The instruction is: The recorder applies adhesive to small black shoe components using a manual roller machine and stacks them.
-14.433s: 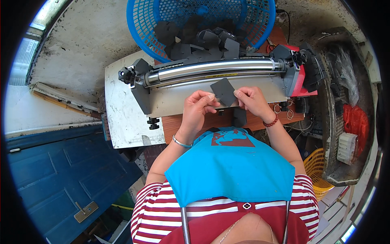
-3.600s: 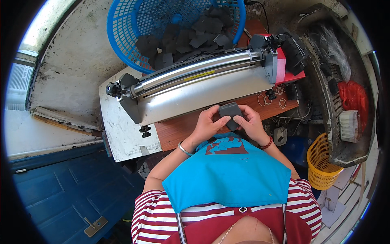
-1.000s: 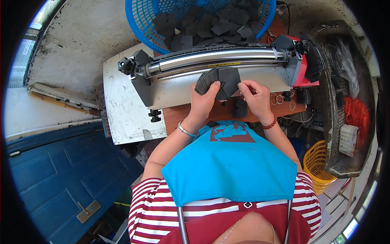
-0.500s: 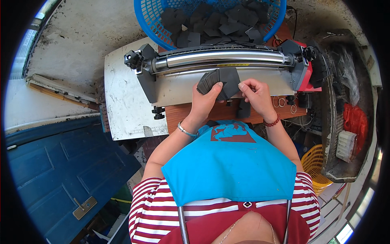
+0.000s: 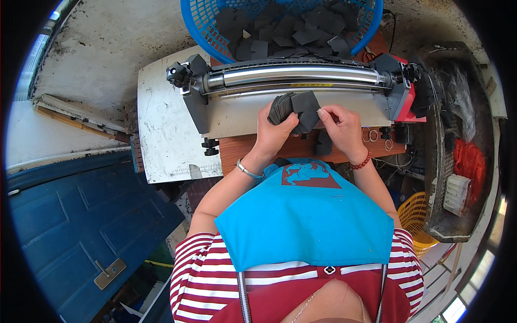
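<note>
A fanned stack of thin dark grey square pieces (image 5: 280, 109) is gripped in my left hand (image 5: 273, 131), thumb lying over its front. One piece (image 5: 305, 105) stands out from the stack on the right side. Thumb and fingers of my right hand (image 5: 343, 129) pinch the right edge of this piece. Both hands are in front of a machine with a long shiny metal roller (image 5: 301, 75), over its pale metal plate (image 5: 237, 116). Another dark piece (image 5: 323, 144) lies below the hands, on the reddish-brown wooden table (image 5: 242, 148).
Behind the roller stands a blue plastic basket (image 5: 192, 24) heaped with dark pieces (image 5: 291, 32). Black knobs (image 5: 177, 74) stick out at the machine's left end. A grimy trough (image 5: 433, 215) holds a red plastic bag (image 5: 467, 161) at right, near a yellow basket (image 5: 413, 212).
The protruding piece has tilted and separated more from the fanned stack. My right hand still pinches its edge, and both hands have shifted slightly right.
</note>
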A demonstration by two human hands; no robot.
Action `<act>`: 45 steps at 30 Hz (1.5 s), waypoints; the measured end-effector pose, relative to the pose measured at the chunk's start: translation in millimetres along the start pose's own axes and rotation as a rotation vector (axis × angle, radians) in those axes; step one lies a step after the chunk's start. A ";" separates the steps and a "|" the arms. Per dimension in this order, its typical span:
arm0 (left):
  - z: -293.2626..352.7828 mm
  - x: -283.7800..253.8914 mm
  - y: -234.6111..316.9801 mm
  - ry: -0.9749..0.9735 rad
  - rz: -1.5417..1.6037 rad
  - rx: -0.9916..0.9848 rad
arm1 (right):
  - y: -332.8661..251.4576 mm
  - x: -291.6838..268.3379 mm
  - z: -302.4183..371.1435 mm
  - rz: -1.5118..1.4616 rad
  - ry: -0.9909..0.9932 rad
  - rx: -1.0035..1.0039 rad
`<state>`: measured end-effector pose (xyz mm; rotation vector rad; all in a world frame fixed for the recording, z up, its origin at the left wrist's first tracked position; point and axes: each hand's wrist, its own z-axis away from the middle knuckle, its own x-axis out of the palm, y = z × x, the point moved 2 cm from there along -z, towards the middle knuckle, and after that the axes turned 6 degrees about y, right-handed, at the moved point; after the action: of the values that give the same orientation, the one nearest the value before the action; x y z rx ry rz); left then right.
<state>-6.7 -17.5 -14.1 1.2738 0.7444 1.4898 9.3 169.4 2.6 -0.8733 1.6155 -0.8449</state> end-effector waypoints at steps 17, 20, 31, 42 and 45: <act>4.6 -3.5 4.5 -0.024 0.090 -0.052 | 7.7 1.1 -1.8 -0.289 -0.105 0.330; 4.6 -2.3 6.2 0.000 0.068 -0.052 | 8.4 1.8 -1.5 -0.266 -0.112 0.322; 5.8 -10.9 4.0 0.046 0.007 0.089 | 13.1 -14.5 -11.2 0.005 -0.092 0.181; 3.9 -15.3 6.8 0.084 0.035 0.021 | 17.8 5.4 -40.7 0.201 -0.183 0.128; 1.8 -14.9 6.1 0.102 0.058 0.019 | 4.3 10.1 -28.6 -0.071 -0.341 0.252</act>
<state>-7.5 -33.6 -13.2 1.2501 0.7952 1.6072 -20.9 165.2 -0.5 -0.8458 1.1608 -0.8747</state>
